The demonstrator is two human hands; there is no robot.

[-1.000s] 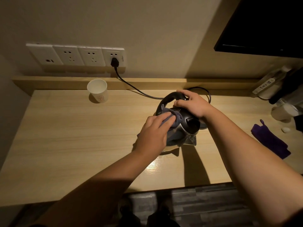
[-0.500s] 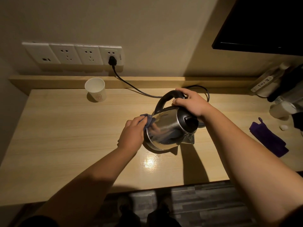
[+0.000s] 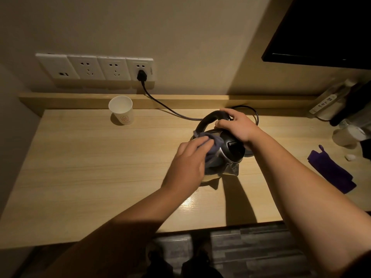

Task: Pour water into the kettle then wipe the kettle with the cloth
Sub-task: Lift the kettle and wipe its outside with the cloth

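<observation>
A steel kettle (image 3: 232, 151) with a black lid and black handle stands tilted on the wooden table (image 3: 80, 157), spout toward me. My right hand (image 3: 239, 127) grips the handle at its top. My left hand (image 3: 188, 163) presses a grey-blue cloth (image 3: 212, 145) against the kettle's left side and upper rim. Most of the steel body is hidden behind my left hand and the cloth.
A white paper cup (image 3: 121, 110) stands at the back left. A black power cord (image 3: 166, 107) runs from the wall socket (image 3: 141, 69) to behind the kettle. A purple cloth (image 3: 331, 171) lies at the right, with bottles (image 3: 345, 135) beyond it.
My left hand has slid the cloth from the kettle's left flank up and rightward over its upper side, covering the steel that showed half a second ago. The right hand keeps its hold.
</observation>
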